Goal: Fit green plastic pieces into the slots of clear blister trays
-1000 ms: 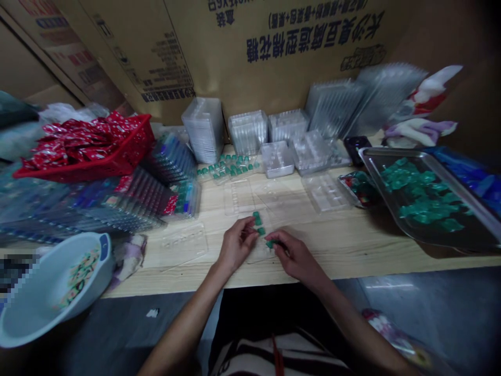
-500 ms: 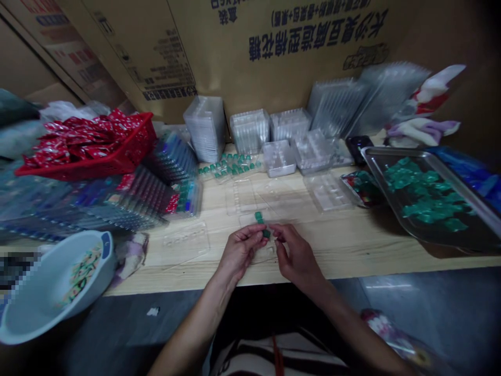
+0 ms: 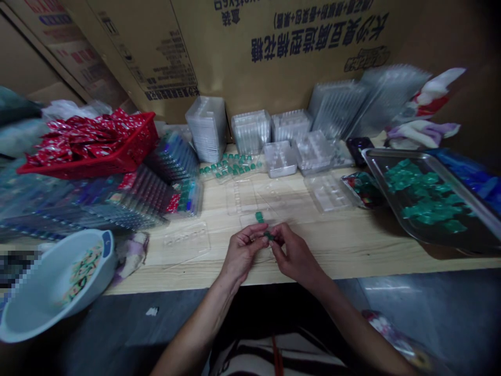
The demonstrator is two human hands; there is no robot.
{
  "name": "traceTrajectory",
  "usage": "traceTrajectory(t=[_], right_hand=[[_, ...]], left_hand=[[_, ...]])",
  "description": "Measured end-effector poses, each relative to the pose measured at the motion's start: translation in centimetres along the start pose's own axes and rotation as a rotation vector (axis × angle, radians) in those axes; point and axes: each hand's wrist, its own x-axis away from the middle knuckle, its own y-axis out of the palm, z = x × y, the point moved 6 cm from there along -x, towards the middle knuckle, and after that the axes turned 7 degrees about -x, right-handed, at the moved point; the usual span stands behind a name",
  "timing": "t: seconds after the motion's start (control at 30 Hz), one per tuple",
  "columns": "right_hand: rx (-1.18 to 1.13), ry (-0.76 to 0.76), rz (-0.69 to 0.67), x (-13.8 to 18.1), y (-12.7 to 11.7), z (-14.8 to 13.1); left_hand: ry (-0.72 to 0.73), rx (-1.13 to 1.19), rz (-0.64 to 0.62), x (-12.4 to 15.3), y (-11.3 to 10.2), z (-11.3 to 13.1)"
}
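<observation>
At the lower centre of the frame, a person's two bare forearms reach in from the bottom edge over a pale wood-grained bench [image 3: 352, 256]. The left hand [image 3: 240, 254] and the right hand [image 3: 293, 251] meet fingertip to fingertip at a small dark green piece [image 3: 269, 236], apparently held just above the bench. Each grip is narrow, thumb and fingers closed around the piece; which hand bears it cannot be told. Both hands probably share it because it is so small and needs fine fingertip control. Just beyond the fingers lies a brighter green block [image 3: 259, 216]. At the right of the frame, a shallow, shiny metal tray [image 3: 475, 228] carries a heap of translucent green pieces [image 3: 430, 201], seemingly set there to be within reach of the right hand. Across the upper centre, stacks of clear plastic trays [image 3: 206, 130] stand against a large brown cardboard carton [image 3: 227, 68], which perhaps serves as a backstop. At the left, a red plastic basket [image 3: 117, 165] of shiny red packets [image 3: 90, 137] rests on stacked clear boxes [image 3: 143, 201], likely to save bench space. A pale blue plastic basin [image 3: 39, 292] sits at lower left.
</observation>
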Motion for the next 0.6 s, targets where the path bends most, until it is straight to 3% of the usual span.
traceTrajectory(t=[0.27,0.43,0.6], right_hand=[[0.162,0.011,0.015,0.1,0.0,0.3],[0.095,-0.019,-0.013,0.4,0.2,0.0],[0.06,-0.016,0.072,0.4,-0.6,-0.3]], left_hand=[[-0.04,0.096,-0.045,0.2,0.6,-0.4],[-0.078,0.185,-0.033,-0.1,-0.2,-0.5],[-0.126,0.174,0.006,-0.1,-1.0,-0.5]])
